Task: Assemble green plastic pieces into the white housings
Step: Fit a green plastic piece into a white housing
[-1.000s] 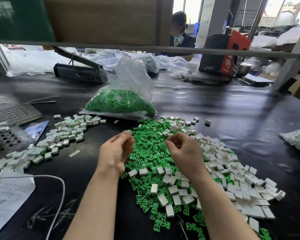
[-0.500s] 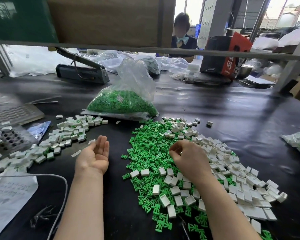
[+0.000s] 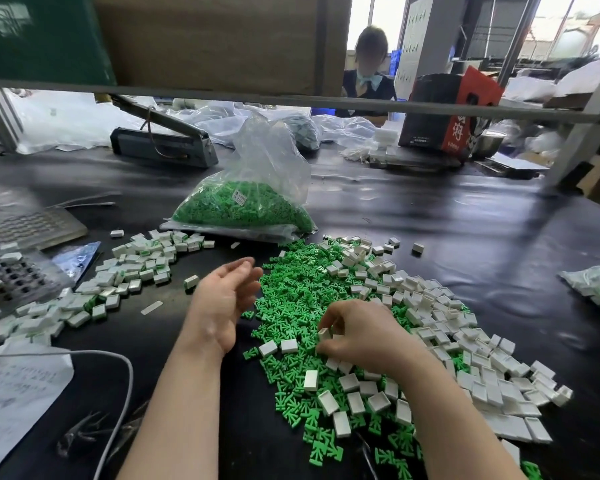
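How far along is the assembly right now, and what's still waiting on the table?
Done: a heap of assembled housings showing green lies at the left. In hand: the right hand pinches one white housing over the loose pile; the left hand is open and holds nothing. Left: many loose green pieces, empty white housings and a full bag of green pieces. Most remains.

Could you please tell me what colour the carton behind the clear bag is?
The carton is black with a red side, seen in the head view.
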The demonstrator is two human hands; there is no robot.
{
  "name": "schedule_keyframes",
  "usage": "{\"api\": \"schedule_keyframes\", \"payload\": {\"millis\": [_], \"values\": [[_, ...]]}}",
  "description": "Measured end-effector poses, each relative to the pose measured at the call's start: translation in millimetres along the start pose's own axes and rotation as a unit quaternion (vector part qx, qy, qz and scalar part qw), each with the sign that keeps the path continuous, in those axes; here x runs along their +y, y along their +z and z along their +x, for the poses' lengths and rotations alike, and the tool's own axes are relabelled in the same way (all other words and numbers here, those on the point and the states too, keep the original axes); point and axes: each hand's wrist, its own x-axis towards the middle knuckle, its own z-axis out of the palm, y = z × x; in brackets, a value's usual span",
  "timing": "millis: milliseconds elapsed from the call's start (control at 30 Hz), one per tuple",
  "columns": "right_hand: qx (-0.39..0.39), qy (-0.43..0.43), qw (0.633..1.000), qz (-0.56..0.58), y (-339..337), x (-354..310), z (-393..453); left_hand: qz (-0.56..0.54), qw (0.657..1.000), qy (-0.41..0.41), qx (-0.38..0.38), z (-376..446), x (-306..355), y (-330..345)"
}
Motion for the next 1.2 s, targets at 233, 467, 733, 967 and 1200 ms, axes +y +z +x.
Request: {"api": "schedule_keyframes", "payload": {"millis": [233, 467, 733, 967, 1200], "values": [[0.204, -0.003, 0.968, 0.145, 4, 3, 13, 0.201, 0.965, 0.049, -0.164, -14, -17, 36], [0.303, -0.04, 0.939, 0.158, 11, 7, 16, 0.193, 0.961, 0.034, -0.194, -15, -27, 48], [0.246, 0.027, 0.969, 0.007, 16, 14, 19, 0.198, 0.973, 0.02, -0.117, -8, -36, 41], [0.151, 0.12, 0.977, -0.087, 19, 19, 20, 0.184, 0.976, 0.057, -0.097, -6, -34, 41], [0.155, 0.086, 0.982, -0.068, 19, 15, 18, 0.142, 0.983, 0.05, -0.103, -8, -31, 40]]}}
